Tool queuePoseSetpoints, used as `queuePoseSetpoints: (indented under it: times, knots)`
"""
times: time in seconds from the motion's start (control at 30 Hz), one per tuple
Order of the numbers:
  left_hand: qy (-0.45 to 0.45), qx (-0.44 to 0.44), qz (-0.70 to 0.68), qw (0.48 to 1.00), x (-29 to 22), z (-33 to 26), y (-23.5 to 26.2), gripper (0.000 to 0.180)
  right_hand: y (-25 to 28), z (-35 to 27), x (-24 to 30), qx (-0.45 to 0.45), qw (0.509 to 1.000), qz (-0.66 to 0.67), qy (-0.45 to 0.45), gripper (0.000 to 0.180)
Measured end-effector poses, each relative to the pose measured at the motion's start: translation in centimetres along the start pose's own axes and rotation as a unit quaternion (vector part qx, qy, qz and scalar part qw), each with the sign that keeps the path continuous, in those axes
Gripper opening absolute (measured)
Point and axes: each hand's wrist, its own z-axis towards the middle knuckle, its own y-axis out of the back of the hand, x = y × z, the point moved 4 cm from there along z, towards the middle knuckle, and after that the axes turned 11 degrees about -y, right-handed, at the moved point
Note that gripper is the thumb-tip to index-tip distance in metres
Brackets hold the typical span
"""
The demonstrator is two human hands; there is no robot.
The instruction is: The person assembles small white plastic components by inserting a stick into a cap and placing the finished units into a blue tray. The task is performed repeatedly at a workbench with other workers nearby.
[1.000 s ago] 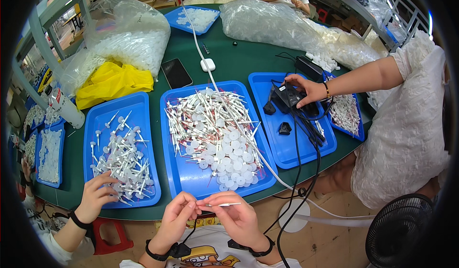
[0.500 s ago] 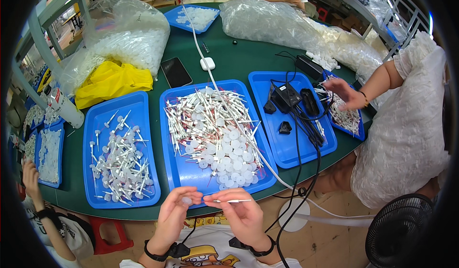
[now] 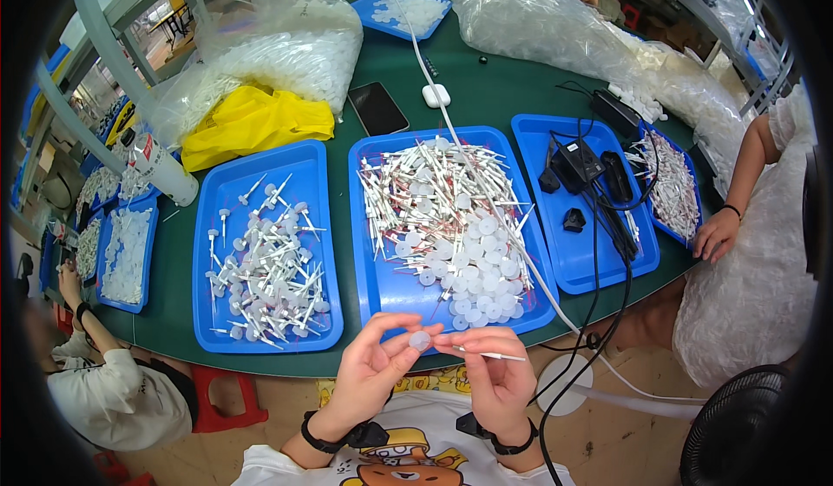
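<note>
Seven blue trays [image 3: 265, 334]; one phone [image 3: 378, 108]; one yellow bag [image 3: 252, 121].

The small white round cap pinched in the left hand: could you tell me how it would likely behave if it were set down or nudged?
The cap looks like thin moulded plastic, so probably very light. Its round disc shape suggests it could roll if dropped on edge. The left hand holds it by fingertips alone, beside the right hand with a thin white stick, so probably easily fumbled.

A small round white cap [image 3: 420, 340] sits pinched between fingertips, face up. At its 3 o'clock, a thin white tube [image 3: 488, 355] lies nearly level, held at its left end.
</note>
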Motion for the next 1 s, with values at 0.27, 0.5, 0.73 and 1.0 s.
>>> queuePoseSetpoints:
  times: [0.27, 0.5, 0.73, 1.0]
  knots:
    - [-0.005, -0.009, -0.013, 1.000, -0.1, -0.2, 0.3, 0.027, -0.1, 0.1, 0.2, 0.006, 1.000, -0.006, 0.006, 0.023]
    - [-0.015, -0.072, -0.073, 0.995, 0.2, -0.2, 1.0, 0.014, -0.1, 0.1, 0.7, -0.011, 0.999, 0.026, 0.029, 0.022]
    - [0.083, -0.076, -0.232, 0.966, 0.2, -0.1, 0.4, 0.020, -0.8, -0.1, 1.0, 0.017, 0.997, -0.058, 0.044, 0.016]
    - [0.094, -0.038, -0.277, 0.956, 1.4, -1.0, 0.3, 0.033, -0.8, -0.5, 0.6, -0.013, 0.990, -0.106, 0.093, 0.025]
